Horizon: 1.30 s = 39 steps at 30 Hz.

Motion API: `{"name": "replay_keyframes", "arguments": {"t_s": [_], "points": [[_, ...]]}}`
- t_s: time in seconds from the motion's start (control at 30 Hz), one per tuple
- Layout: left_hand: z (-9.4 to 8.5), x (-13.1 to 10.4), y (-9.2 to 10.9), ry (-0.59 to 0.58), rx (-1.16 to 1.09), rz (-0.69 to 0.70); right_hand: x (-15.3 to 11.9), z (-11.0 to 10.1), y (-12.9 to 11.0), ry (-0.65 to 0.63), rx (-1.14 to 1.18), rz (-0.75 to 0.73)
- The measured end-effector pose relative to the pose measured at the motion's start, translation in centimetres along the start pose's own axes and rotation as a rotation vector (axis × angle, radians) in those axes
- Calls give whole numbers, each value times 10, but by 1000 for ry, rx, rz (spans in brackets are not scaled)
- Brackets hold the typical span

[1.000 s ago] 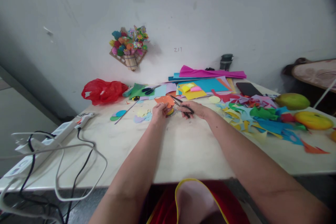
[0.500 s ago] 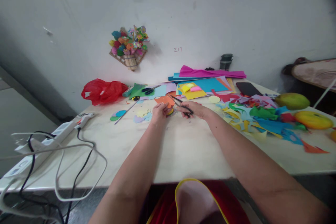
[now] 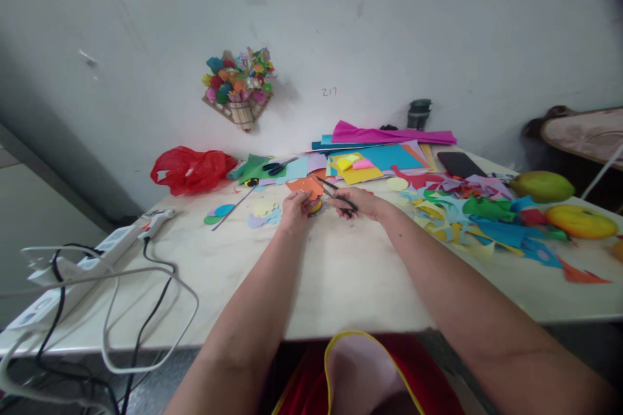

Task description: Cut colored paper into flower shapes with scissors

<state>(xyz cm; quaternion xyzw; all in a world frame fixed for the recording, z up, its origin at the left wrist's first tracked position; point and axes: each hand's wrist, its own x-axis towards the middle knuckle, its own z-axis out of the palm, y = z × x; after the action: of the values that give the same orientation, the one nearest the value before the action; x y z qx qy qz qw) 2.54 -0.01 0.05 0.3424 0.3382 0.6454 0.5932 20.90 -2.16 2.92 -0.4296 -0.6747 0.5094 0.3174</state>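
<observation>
Over the middle of the table, my left hand (image 3: 298,206) is closed on a piece of orange paper (image 3: 306,186). Black-handled scissors (image 3: 346,206) are in my right hand (image 3: 357,201), fingers wrapped round the handles. Their blades are apart and point up and left, at the right edge of the orange paper. Whether the blades touch the paper is too small to tell. Below my left fingers shows a yellow paper piece (image 3: 316,207). Left of that hand lie pale cut paper shapes (image 3: 265,214), with green, purple and blue paper circles (image 3: 219,213) farther left.
Coloured paper sheets (image 3: 384,159) are stacked at the back, with a second pair of scissors (image 3: 277,167) and a red plastic bag (image 3: 189,170) to their left. Paper scraps (image 3: 487,211), a phone (image 3: 460,165) and mangoes (image 3: 542,187) lie right. A power strip (image 3: 82,272) with cables is left.
</observation>
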Motion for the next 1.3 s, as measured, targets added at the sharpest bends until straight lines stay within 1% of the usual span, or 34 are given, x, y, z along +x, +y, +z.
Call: {"name": "replay_keyframes", "arguments": {"t_s": [0.33, 0.47, 0.67, 1.03, 1.3], "points": [[-1, 1, -2, -7, -30, 17, -1, 2, -2, 8, 1, 20], [1, 1, -3, 16, -65, 19, -1, 2, -3, -5, 18, 27], [1, 1, -2, 13, -90, -2, 0, 3, -4, 4, 47, 58], [-3, 5, -5, -2, -92, 10, 0, 3, -2, 19, 42, 44], [-3, 4, -4, -11, -84, 3, 1, 2, -1, 14, 23, 49]]}}
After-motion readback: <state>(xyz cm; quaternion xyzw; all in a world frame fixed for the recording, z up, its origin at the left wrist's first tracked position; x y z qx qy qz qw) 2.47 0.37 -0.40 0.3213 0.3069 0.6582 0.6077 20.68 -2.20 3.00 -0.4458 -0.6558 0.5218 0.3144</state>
